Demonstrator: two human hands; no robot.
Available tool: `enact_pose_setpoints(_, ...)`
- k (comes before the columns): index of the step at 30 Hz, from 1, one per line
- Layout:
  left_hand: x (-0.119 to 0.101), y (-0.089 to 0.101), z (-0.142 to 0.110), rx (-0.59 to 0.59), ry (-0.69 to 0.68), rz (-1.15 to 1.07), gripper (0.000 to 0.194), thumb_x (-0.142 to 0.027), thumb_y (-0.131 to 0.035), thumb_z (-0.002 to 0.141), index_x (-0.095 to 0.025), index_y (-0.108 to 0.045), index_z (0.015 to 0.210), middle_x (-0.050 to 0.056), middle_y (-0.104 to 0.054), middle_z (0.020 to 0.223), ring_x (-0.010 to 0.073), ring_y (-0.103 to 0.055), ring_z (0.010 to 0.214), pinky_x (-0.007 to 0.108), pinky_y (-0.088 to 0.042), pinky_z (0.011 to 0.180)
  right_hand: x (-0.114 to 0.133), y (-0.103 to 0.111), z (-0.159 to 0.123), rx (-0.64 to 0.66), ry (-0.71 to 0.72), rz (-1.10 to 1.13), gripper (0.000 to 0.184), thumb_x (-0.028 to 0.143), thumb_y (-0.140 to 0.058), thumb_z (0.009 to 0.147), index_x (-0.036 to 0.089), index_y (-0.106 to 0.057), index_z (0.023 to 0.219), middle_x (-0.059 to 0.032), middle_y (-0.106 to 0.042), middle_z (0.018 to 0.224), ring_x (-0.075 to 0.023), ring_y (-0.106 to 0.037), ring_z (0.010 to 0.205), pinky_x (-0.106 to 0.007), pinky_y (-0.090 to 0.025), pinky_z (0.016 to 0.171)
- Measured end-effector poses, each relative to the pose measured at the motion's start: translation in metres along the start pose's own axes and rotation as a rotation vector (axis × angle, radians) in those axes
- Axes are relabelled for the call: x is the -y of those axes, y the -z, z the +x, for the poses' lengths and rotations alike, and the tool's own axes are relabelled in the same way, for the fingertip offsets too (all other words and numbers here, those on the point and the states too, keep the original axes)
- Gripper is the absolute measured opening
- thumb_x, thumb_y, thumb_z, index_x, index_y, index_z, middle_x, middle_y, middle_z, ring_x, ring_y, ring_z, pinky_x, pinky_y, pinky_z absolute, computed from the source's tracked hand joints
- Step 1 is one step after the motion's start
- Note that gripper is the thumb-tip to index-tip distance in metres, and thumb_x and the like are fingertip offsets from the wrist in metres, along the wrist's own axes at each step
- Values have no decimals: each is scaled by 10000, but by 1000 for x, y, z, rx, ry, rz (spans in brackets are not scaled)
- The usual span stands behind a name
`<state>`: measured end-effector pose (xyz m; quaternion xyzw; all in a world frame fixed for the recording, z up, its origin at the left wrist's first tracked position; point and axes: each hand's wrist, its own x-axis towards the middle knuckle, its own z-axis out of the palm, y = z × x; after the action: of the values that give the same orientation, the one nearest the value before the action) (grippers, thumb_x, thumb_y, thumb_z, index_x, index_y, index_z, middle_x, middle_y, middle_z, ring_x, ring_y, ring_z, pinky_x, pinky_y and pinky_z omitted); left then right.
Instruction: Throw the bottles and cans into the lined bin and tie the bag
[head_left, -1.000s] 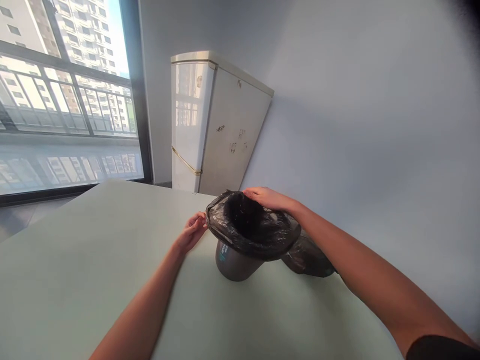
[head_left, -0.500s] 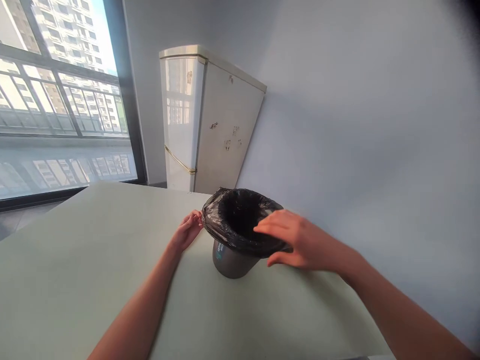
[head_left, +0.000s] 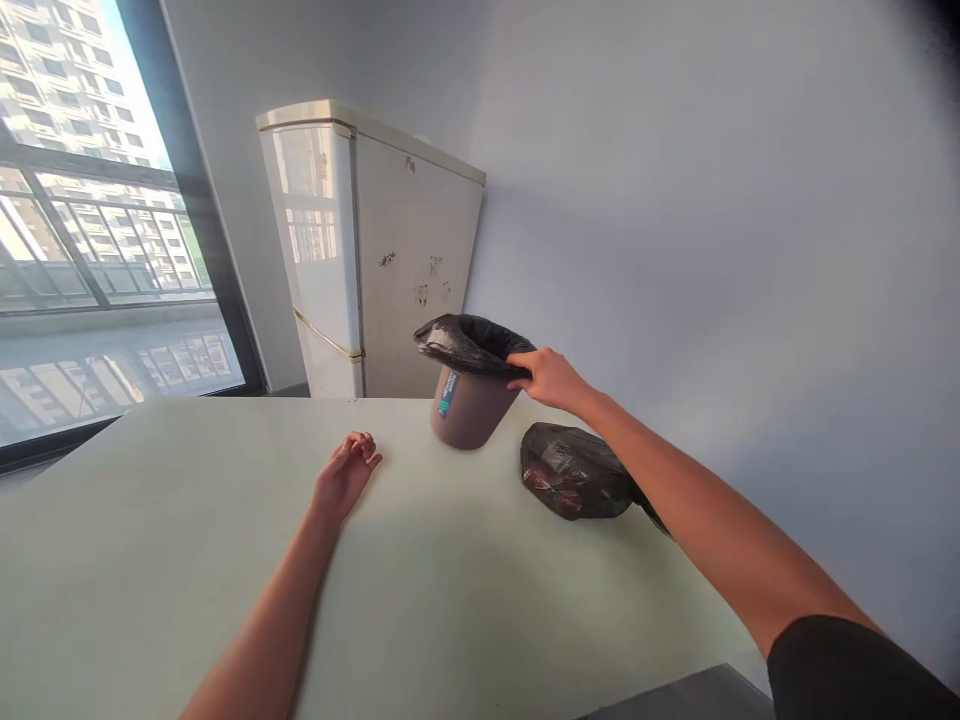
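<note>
A brownish-grey trash can (head_left: 476, 410) with a blue label stands near the far side of the table. A black trash bag (head_left: 454, 345) lines it and is folded down over the rim. My right hand (head_left: 551, 378) grips the bag-covered rim at its right side, thumb outside and fingers over the edge. My left hand (head_left: 349, 470) rests on the table to the left of the can, holding nothing, its fingers loosely curled and the thumb apart. A filled black plastic bag (head_left: 574, 470) lies under my right forearm, partly hidden by it.
The pale table (head_left: 435, 600) runs up to a plain wall (head_left: 675, 250) on the right. Behind it stands a worn white refrigerator (head_left: 412, 230). A large window (head_left: 97, 240) is at the left. A grey surface (head_left: 690, 695) shows at the bottom right.
My right hand has closed on the can's rim, and the can now stands farther back. My left hand has let go of the bag's edge. The filled bag has come into view.
</note>
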<state>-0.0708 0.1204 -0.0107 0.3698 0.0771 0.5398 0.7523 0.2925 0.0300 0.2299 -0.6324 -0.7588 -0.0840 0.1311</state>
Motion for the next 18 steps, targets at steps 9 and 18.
enact_pose_setpoints(9, 2, 2, -1, 18, 40, 40, 165, -331, -712, 904, -172, -682, 877, 39, -500, 926, 136, -451, 781, 268, -462, 731, -85, -17, -20, 124, -193, -174, 244, 258, -677, 899, 246, -750, 1131, -38, -769, 867, -213, -669, 749, -276, -377, 618)
enact_pose_setpoints(18, 2, 0, 1, 15, 58, 87, 205, -365, -757, 873, -173, -685, 877, 36, -486, 927, 137, -444, 784, 264, -469, 727, -103, -10, -46, 142, -93, -225, 414, 164, -606, 877, 208, -704, 1276, -130, -748, 1214, -311, -660, 1178, -398, -514, 951)
